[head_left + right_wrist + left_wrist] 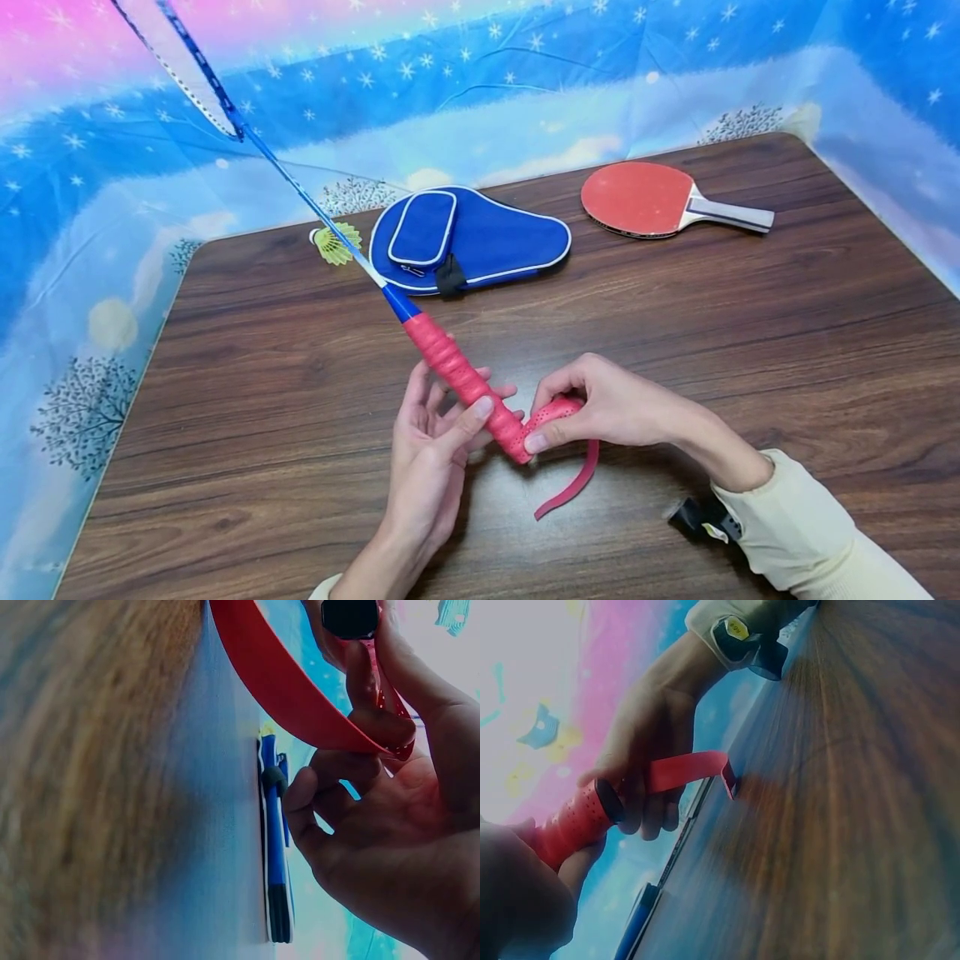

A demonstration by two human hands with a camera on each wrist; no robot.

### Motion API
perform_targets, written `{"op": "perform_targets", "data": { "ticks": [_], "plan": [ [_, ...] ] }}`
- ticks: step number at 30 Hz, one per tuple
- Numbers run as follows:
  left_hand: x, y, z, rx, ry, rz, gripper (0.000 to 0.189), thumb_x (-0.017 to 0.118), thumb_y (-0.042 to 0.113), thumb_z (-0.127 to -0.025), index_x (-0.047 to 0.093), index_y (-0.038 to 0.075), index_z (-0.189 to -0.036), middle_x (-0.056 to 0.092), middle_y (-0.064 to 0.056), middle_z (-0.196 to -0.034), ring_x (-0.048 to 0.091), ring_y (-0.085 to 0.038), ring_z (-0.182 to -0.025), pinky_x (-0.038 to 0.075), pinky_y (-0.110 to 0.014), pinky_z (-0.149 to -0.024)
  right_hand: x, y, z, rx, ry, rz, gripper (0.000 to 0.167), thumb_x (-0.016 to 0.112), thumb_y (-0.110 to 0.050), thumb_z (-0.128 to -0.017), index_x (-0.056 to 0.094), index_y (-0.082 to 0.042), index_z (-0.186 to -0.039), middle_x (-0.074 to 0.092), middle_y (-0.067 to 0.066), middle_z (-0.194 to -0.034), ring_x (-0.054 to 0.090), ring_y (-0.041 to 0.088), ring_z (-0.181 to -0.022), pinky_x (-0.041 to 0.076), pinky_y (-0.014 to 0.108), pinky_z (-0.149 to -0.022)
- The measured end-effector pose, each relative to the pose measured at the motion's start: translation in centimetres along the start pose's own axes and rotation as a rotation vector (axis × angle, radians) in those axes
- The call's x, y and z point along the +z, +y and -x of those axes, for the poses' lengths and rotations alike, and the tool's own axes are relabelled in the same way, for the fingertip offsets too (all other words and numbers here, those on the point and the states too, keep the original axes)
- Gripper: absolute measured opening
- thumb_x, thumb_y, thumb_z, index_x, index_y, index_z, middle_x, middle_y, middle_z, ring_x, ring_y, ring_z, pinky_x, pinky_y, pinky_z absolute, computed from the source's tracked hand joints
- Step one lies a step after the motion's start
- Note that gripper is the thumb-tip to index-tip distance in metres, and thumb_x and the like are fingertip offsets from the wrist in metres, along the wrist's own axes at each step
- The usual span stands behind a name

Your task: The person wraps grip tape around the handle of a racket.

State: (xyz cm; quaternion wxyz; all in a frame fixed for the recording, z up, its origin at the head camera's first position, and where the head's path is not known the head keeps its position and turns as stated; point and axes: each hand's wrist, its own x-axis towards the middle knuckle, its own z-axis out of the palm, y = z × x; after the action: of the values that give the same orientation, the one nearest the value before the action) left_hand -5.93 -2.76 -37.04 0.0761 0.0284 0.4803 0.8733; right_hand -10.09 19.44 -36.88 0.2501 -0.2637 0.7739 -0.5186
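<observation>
A badminton racket (pixel 288 175) slants up to the far left, its handle pointing toward me. Red perforated grip tape (pixel 459 372) winds round the handle in overlapping turns. My left hand (pixel 423 475) holds the handle from below, thumb on top. Beside the butt end, my right hand (pixel 618 408) pinches the tape between thumb and fingers. Past those fingers a loose tape tail (pixel 577 487) curves down over the table. In the left wrist view the dark butt cap (pixel 609 800) shows inside the tape's edge. The right wrist view has the tape strip (pixel 281 686) looping through the right fingers.
On the brown wooden table (pixel 247 400) behind the hands lie a blue racket case (pixel 510 237) with white piping, a yellow-green shuttlecock (pixel 336 244) and a red table tennis bat (pixel 637 200). A snowy printed cloth (pixel 465 108) hangs around the table.
</observation>
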Motion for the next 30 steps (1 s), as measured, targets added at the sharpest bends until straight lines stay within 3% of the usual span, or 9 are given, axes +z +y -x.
{"op": "perform_targets", "data": {
  "ticks": [5, 11, 15, 21, 30],
  "plan": [
    [0.07, 0.11, 0.12, -0.007, -0.002, -0.012, 0.059, 0.062, -0.004, -0.092, 0.034, 0.011, -0.142, 0.048, -0.027, -0.135, 0.059, -0.047, -0.11, 0.053, -0.055, -0.083, -0.16, -0.04, 0.0, 0.019, 0.034, 0.036, 0.015, 0.082, -0.039, -0.079, 0.072, -0.03, -0.087, 0.061, -0.004, -0.07, 0.051, 0.014, -0.067, 0.04, 0.026, -0.054],
    [0.34, 0.16, 0.33, 0.066, -0.07, -0.074, 0.052, 0.06, -0.004, -0.094, 0.028, 0.008, -0.134, 0.049, -0.027, -0.134, 0.06, -0.048, -0.109, 0.055, -0.053, -0.079, -0.19, -0.14, 0.06, 0.047, 0.06, 0.037, 0.02, 0.084, -0.041, -0.076, 0.071, -0.028, -0.084, 0.059, -0.002, -0.066, 0.051, 0.014, -0.064, 0.04, 0.026, -0.052],
    [0.44, -0.08, 0.34, 0.083, -0.103, -0.1, 0.057, 0.063, -0.008, -0.091, 0.029, 0.01, -0.132, 0.05, -0.025, -0.134, 0.06, -0.048, -0.109, 0.057, -0.044, -0.08, -0.06, -0.17, 0.16, 0.051, 0.052, 0.027, 0.023, 0.085, -0.041, -0.075, 0.069, -0.026, -0.08, 0.056, 0.0, -0.063, 0.049, 0.013, -0.061, 0.038, 0.026, -0.05],
    [0.48, -0.28, 0.3, 0.068, -0.083, -0.091, 0.06, 0.066, -0.009, -0.088, 0.029, 0.012, -0.131, 0.051, -0.024, -0.134, 0.061, -0.047, -0.107, 0.056, -0.039, -0.079, 0.01, -0.31, 0.15, 0.055, 0.057, 0.028, 0.024, 0.085, -0.041, -0.075, 0.068, -0.025, -0.079, 0.055, -0.001, -0.063, 0.049, 0.013, -0.061, 0.038, 0.026, -0.05],
    [0.43, 0.22, 0.28, 0.043, -0.051, -0.064, 0.061, 0.065, -0.007, -0.089, 0.028, 0.012, -0.134, 0.047, -0.025, -0.136, 0.06, -0.048, -0.107, 0.055, -0.049, -0.082, -0.6, 0.06, 0.07, 0.029, 0.078, 0.008, 0.018, 0.084, -0.037, -0.078, 0.071, -0.026, -0.083, 0.05, -0.002, -0.062, 0.043, 0.011, -0.061, 0.034, 0.025, -0.052]
  ]
}}
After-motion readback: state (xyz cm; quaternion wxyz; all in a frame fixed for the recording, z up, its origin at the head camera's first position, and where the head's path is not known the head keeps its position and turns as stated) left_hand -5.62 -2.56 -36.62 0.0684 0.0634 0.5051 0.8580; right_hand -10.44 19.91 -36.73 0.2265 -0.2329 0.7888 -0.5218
